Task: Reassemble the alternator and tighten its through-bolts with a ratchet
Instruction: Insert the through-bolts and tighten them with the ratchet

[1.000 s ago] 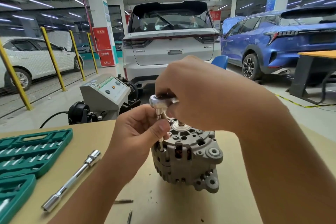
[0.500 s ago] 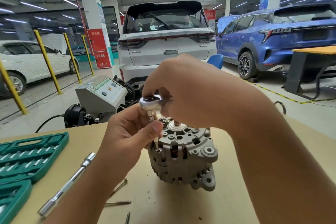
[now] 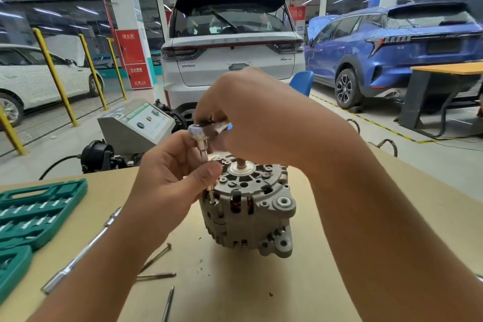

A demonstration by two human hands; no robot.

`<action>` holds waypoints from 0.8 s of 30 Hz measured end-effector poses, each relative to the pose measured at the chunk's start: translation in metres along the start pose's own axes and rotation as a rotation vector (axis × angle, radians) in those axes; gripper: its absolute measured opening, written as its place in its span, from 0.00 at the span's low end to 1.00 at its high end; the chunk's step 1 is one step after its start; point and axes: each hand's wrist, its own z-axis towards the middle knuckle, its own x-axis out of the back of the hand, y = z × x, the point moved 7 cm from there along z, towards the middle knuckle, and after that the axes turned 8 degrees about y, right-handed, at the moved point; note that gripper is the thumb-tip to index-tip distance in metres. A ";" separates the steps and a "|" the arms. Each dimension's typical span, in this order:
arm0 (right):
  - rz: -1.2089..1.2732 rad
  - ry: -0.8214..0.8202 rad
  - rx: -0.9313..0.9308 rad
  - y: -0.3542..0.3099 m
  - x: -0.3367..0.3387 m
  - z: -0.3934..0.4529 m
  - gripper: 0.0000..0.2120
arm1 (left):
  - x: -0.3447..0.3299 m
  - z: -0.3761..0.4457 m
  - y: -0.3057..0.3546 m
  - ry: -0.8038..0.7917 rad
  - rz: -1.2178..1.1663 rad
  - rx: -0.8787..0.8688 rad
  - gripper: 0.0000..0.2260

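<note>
The grey alternator (image 3: 251,217) stands on the wooden table (image 3: 261,290) with its shaft pointing up. A chrome ratchet (image 3: 200,131) with a socket and extension stands upright over a through-bolt at the housing's left edge. My right hand (image 3: 256,115) wraps the ratchet's handle from above, hiding most of it. My left hand (image 3: 170,183) pinches the extension between thumb and fingers just above the bolt. Three loose through-bolts (image 3: 156,275) lie on the table in front of the alternator.
An open green socket case (image 3: 34,212) sits at the table's left edge. A long chrome extension bar (image 3: 81,251) lies beside it. Beyond the table stand a grey test machine (image 3: 141,125), parked cars and yellow posts.
The camera has shifted, so the alternator and hands sit a little lower and more central. Both hands keep their grip; the ratchet stays over the same bolt. More loose bolts have come into view.
</note>
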 end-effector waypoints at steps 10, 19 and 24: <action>0.067 -0.003 -0.042 0.009 0.004 -0.001 0.15 | -0.002 0.000 0.003 -0.023 0.008 0.018 0.05; 0.152 0.020 0.004 0.012 0.009 0.000 0.12 | -0.001 0.000 0.003 -0.022 0.039 -0.007 0.06; 0.077 0.038 0.030 0.013 0.009 -0.002 0.04 | -0.005 -0.002 0.003 -0.015 0.044 -0.021 0.06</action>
